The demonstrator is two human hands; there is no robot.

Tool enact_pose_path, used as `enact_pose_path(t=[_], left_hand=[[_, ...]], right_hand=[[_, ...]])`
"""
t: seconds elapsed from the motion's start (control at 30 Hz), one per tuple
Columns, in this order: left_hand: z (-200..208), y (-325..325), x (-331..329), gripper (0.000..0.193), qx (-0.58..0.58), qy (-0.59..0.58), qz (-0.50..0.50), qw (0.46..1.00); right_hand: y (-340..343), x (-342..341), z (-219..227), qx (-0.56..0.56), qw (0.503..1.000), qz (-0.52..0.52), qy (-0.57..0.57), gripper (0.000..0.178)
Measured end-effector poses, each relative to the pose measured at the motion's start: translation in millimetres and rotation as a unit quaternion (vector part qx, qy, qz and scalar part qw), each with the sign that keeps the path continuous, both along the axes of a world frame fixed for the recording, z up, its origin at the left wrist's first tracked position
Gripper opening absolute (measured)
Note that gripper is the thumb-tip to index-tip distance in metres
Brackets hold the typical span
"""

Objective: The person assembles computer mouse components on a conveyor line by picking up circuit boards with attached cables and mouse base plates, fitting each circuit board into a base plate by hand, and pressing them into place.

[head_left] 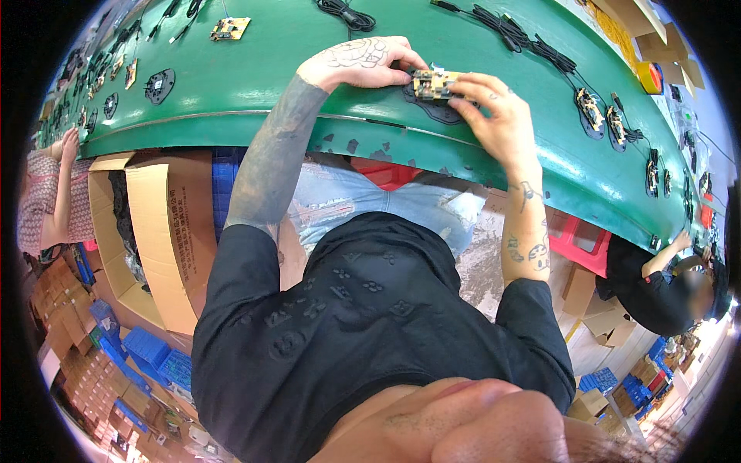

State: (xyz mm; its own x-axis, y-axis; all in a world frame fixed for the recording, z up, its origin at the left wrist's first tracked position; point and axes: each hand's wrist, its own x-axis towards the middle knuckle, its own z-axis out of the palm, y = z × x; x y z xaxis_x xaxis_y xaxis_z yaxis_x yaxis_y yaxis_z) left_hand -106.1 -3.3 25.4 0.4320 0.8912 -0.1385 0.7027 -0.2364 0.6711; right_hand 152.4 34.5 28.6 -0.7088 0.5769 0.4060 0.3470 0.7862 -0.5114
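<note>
A yellowish circuit board (434, 85) with small parts on it is held between my two hands at the green bench's near edge. My left hand (374, 63) has thumb and fingertips closed at the board's left end. At the right end, the bent fingers and thumb of my right hand (498, 112) grip the board. A flat black plate (438, 113) lies on the bench under it, partly covered by the board and my right fingers. Whether board and plate touch, I cannot tell.
Coiled black cables (505, 27) lie on the green bench (262, 73). Another yellow board (230, 29) sits far left; board assemblies (590, 116) with cables lie right. Co-workers (58, 193) (656, 285) are at both sides. An open carton (166, 239) stands below the bench.
</note>
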Motion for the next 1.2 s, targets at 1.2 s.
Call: enact_pose_path(t=[1.2], left_hand=[[-14,-43,58,0.038,0.307,0.133,0.100,0.937]], right_hand=[[12,39,-15,0.086,0.983,0.085,-0.136,0.043]])
